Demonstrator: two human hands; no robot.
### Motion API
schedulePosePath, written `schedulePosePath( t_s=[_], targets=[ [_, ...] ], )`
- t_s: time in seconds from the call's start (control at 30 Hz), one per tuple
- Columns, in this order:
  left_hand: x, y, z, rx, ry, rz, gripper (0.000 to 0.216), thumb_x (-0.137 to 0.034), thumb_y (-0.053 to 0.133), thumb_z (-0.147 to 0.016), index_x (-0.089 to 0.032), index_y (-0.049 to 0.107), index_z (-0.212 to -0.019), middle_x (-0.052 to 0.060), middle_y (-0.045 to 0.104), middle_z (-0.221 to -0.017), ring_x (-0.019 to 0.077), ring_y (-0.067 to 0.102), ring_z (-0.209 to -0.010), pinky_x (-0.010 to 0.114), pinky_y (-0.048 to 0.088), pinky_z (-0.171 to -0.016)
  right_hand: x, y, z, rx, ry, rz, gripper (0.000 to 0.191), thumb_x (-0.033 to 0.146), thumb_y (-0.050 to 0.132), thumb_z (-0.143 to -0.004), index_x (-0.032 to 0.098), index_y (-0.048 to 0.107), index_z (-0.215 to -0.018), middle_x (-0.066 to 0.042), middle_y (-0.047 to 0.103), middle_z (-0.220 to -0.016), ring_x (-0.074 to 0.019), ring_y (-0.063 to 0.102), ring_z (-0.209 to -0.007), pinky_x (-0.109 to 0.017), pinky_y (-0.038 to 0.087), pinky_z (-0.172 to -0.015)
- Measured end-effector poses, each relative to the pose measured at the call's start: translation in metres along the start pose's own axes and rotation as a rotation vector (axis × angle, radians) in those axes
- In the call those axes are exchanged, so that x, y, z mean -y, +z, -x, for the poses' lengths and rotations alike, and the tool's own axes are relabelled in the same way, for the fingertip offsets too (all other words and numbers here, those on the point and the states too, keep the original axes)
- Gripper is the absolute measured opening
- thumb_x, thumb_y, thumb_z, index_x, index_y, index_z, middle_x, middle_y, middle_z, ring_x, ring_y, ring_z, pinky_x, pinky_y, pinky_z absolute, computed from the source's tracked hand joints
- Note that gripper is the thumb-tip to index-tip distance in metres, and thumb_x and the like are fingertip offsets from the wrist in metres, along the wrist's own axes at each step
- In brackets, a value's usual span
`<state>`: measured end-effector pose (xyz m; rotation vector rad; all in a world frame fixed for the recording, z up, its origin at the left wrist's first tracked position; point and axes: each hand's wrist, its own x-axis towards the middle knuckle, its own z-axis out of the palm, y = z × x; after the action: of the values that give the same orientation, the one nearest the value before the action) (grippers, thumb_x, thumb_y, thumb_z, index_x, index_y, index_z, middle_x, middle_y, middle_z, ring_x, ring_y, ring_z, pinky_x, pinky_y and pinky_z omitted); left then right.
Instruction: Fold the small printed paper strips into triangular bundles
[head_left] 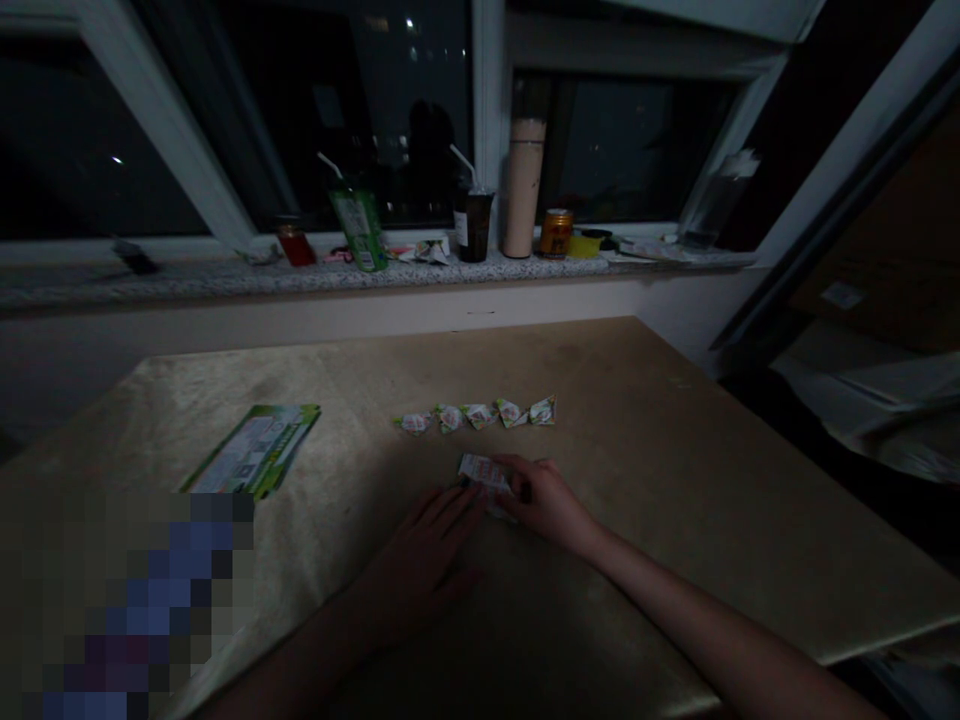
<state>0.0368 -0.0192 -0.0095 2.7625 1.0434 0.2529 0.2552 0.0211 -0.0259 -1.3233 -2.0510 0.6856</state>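
Note:
A small folded printed paper (480, 470) lies on the tan table (637, 440). My left hand (424, 555) lies flat with its fingers stretched out, fingertips touching the paper's lower left edge. My right hand (547, 500) is curled over the paper's right side, fingers pressing on it. Just beyond, a row of several small folded paper pieces (480, 415) sits in a line.
A green and white leaflet (259, 450) lies at the left of the table. The window sill (187, 278) behind holds a green cup with a straw (360, 228), a dark cup (472, 222), a tall pale bottle (523, 185), a can (556, 232) and a red jar (295, 243).

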Motion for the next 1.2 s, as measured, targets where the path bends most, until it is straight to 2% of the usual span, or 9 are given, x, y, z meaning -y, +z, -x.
schedulePosePath(
  t_s=[0.17, 0.37, 0.5, 0.67, 0.8, 0.97, 1.1, 1.2],
  targets=[
    [-0.001, -0.002, 0.0, 0.017, -0.002, -0.009, 0.062, -0.038, 0.048, -0.092, -0.022, 0.023, -0.146, 0.007, 0.033, -0.149, 0.0264, 0.031, -0.135, 0.047, 0.021, -0.111, 0.003, -0.003, 0.0, 0.045, -0.016, 0.049, 0.04, 0.023, 0.065, -0.079, 0.021, 0.06, -0.119, 0.005, 0.059, -0.062, -0.0121, 0.055, -0.059, -0.029, 0.033, -0.071],
    [0.0, -0.003, 0.0, -0.009, -0.017, -0.018, 0.061, -0.038, 0.05, -0.091, -0.025, 0.025, -0.146, 0.008, 0.039, -0.145, 0.0276, 0.033, -0.133, 0.05, 0.019, -0.111, 0.005, -0.007, 0.002, 0.109, -0.112, 0.127, 0.019, 0.027, 0.063, -0.082, 0.021, 0.068, -0.099, 0.003, 0.06, -0.062, -0.0128, 0.055, -0.063, -0.029, 0.031, -0.072],
    [0.0, -0.004, 0.0, -0.014, -0.031, -0.017, 0.062, -0.039, 0.052, -0.09, -0.024, 0.026, -0.145, 0.008, 0.04, -0.144, 0.028, 0.034, -0.132, 0.05, 0.021, -0.111, 0.003, -0.011, 0.005, 0.116, -0.219, 0.183, 0.03, 0.028, 0.064, -0.082, 0.022, 0.064, -0.111, -0.002, 0.063, -0.08, -0.0168, 0.057, -0.08, -0.031, 0.031, -0.077],
    [-0.001, -0.006, -0.001, -0.006, -0.025, -0.028, 0.058, -0.038, 0.052, -0.09, -0.024, 0.031, -0.143, 0.007, 0.041, -0.143, 0.0262, 0.036, -0.131, 0.048, 0.021, -0.111, 0.004, -0.02, 0.006, 0.131, -0.3, 0.265, 0.018, 0.034, 0.064, -0.083, 0.024, 0.07, -0.096, -0.002, 0.057, -0.079, -0.0179, 0.053, -0.084, -0.032, 0.03, -0.078],
    [0.001, -0.008, -0.001, -0.033, -0.013, -0.025, 0.051, -0.037, 0.051, -0.09, -0.024, 0.039, -0.138, 0.006, 0.045, -0.141, 0.0252, 0.04, -0.128, 0.047, 0.023, -0.111, 0.003, -0.022, 0.006, 0.125, -0.321, 0.26, 0.022, 0.035, 0.07, -0.077, 0.025, 0.071, -0.097, -0.004, 0.058, -0.086, -0.0197, 0.051, -0.088, -0.033, 0.033, -0.079],
    [0.007, -0.008, 0.0, -0.081, -0.028, -0.002, 0.048, -0.032, 0.056, -0.086, -0.022, 0.046, -0.132, 0.007, 0.05, -0.135, 0.0249, 0.046, -0.123, 0.044, 0.029, -0.109, 0.002, -0.022, 0.005, 0.159, -0.403, 0.151, 0.023, 0.029, 0.068, -0.08, 0.027, 0.069, -0.103, -0.004, 0.065, -0.11, -0.0224, 0.05, -0.11, -0.039, 0.033, -0.095],
    [0.013, -0.003, 0.001, -0.083, -0.023, 0.004, 0.046, -0.034, 0.055, -0.088, -0.021, 0.046, -0.132, 0.007, 0.049, -0.137, 0.0241, 0.043, -0.126, 0.042, 0.029, -0.11, 0.005, -0.023, 0.004, 0.227, -0.448, 0.117, 0.022, 0.022, 0.058, -0.087, 0.025, 0.065, -0.108, -0.004, 0.066, -0.114, -0.0202, 0.051, -0.117, -0.042, 0.028, -0.107],
    [0.016, -0.003, 0.002, -0.069, 0.005, -0.048, 0.047, -0.036, 0.051, -0.091, -0.02, 0.044, -0.135, 0.008, 0.046, -0.14, 0.0242, 0.041, -0.129, 0.045, 0.024, -0.111, 0.007, -0.022, 0.005, 0.232, -0.495, 0.11, 0.022, 0.019, 0.053, -0.089, 0.021, 0.065, -0.108, -0.006, 0.066, -0.113, -0.0183, 0.055, -0.114, -0.039, 0.029, -0.109]
  ],
)
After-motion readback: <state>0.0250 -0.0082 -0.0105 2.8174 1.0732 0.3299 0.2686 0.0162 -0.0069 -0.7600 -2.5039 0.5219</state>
